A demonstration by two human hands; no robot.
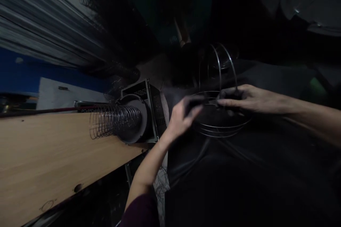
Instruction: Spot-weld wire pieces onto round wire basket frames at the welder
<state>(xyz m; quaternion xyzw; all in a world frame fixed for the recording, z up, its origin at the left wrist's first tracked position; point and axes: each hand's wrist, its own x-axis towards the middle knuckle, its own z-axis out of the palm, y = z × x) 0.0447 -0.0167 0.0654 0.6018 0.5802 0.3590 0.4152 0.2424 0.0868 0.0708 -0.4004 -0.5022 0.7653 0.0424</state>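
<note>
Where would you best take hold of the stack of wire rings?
Probably on the top of the wire rings, at opposite points of the near-flat loops, coming from either side. That is roughly how the left hand and right hand sit now. The upright loops look thin and springy, a poorer hold.

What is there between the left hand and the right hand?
In the head view, the wire rings span between the left hand and right hand.

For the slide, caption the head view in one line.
In dim light, left hand and right hand grip a wire ring frame beside a wire coil on a wooden bench.
</note>
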